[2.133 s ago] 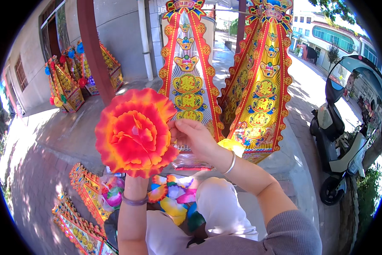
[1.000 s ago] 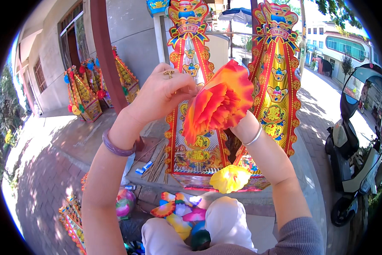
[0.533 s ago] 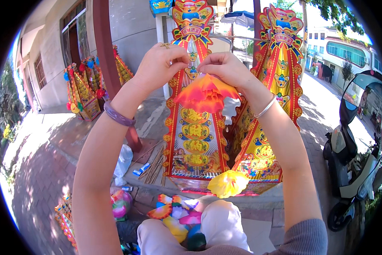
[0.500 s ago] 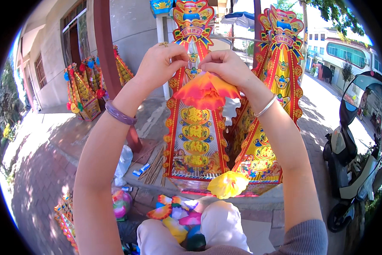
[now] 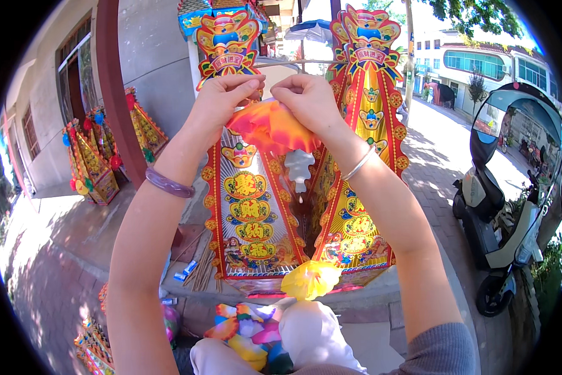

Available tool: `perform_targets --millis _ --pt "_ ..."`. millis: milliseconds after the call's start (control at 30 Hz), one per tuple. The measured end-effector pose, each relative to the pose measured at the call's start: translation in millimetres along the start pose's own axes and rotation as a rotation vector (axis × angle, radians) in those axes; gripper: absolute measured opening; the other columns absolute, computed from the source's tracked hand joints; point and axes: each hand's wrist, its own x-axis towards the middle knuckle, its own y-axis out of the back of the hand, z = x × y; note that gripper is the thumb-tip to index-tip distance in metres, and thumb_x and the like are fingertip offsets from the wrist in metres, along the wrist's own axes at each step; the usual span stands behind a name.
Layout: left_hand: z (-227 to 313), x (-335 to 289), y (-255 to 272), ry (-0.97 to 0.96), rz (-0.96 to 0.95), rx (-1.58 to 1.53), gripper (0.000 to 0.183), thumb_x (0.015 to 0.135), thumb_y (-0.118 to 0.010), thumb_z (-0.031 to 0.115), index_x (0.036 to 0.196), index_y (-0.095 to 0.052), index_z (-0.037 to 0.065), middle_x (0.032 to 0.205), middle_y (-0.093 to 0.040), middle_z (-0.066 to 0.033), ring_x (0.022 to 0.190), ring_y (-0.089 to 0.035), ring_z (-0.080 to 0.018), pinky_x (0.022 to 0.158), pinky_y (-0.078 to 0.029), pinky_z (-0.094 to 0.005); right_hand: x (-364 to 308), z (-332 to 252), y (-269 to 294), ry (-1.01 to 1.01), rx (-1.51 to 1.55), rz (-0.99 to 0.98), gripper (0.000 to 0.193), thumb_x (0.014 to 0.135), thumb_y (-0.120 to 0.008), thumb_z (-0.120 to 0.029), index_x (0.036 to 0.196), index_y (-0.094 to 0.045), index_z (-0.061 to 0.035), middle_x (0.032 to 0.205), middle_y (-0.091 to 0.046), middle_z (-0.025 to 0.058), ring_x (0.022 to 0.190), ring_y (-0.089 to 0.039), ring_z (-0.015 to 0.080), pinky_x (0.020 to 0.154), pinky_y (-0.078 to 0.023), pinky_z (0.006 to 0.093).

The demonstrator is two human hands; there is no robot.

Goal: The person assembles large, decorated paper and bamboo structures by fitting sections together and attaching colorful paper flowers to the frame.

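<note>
Both hands are raised in front of me around an orange-pink artificial flower point(image 5: 271, 128), its petals drooping downward. My right hand point(image 5: 309, 103) is closed in a pinch at the flower's top. My left hand point(image 5: 227, 97) is pinched too, just left of it; whatever lies between those fingertips is too small to make out. A yellow artificial flower point(image 5: 311, 279) hangs lower down, just above my knee. More artificial petals point(image 5: 254, 331) in orange, white, pink, yellow and blue lie in a pile by my lap.
Two tall decorated paper towers, one silver-fronted point(image 5: 251, 219) and one gold-fronted point(image 5: 359, 212), stand close ahead. Smaller paper towers point(image 5: 93, 159) stand by the wall behind a red post point(image 5: 119, 94). Thin sticks point(image 5: 199, 269) lie left of the towers. A covered scooter point(image 5: 496, 206) is parked at right.
My view has turned slightly right, so the towers and scooter sit farther left. The orange-pink flower has tilted and bunched nearer my left hand. Both hands stay pinched.
</note>
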Motion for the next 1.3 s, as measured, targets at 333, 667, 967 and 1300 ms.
perform_targets --millis 333,667,967,1300 --pt "3 29 -47 0.073 -0.073 0.067 0.019 0.086 -0.067 0.013 0.100 -0.067 0.001 0.095 -0.068 -0.0072 0.087 -0.064 -0.0141 0.079 -0.051 -0.0268 -16 26 42 -0.001 0.180 -0.005 0.023 0.079 -0.065 -0.019 0.093 -0.071 -0.0016 0.076 -0.070 0.0086 0.068 -0.065 0.0126 0.065 -0.051 0.0268" --pt "-10 51 52 -0.059 0.783 0.437 0.071 0.072 -0.075 0.010 0.135 -0.043 0.004 0.129 -0.048 -0.0151 0.120 -0.048 -0.0242 0.090 -0.047 -0.0369 18 -6 36 0.324 -0.636 0.063 0.017 0.081 -0.062 -0.022 0.090 -0.072 -0.0127 0.078 -0.069 0.0062 0.071 -0.065 0.0215 0.065 -0.051 0.0348" --pt "-38 56 72 -0.047 0.450 0.176 0.034 0.081 -0.062 -0.003 0.114 -0.059 -0.006 0.095 -0.067 -0.0095 0.077 -0.065 -0.0154 0.069 -0.053 -0.0271 49 -36 -20 0.523 -1.017 -0.074 0.010 0.073 -0.063 -0.011 0.078 -0.071 -0.0080 0.075 -0.068 0.0106 0.074 -0.068 0.0261 0.062 -0.053 0.0383" --pt "-14 42 76 -0.145 0.397 0.258 0.028 0.077 -0.065 0.002 0.104 -0.066 -0.003 0.086 -0.069 -0.0099 0.075 -0.065 -0.0140 0.066 -0.051 -0.0299 54 -61 -48 0.566 -1.109 -0.094 0.011 0.076 -0.063 -0.016 0.075 -0.069 -0.0070 0.073 -0.067 0.0112 0.072 -0.067 0.0263 0.061 -0.053 0.0387"
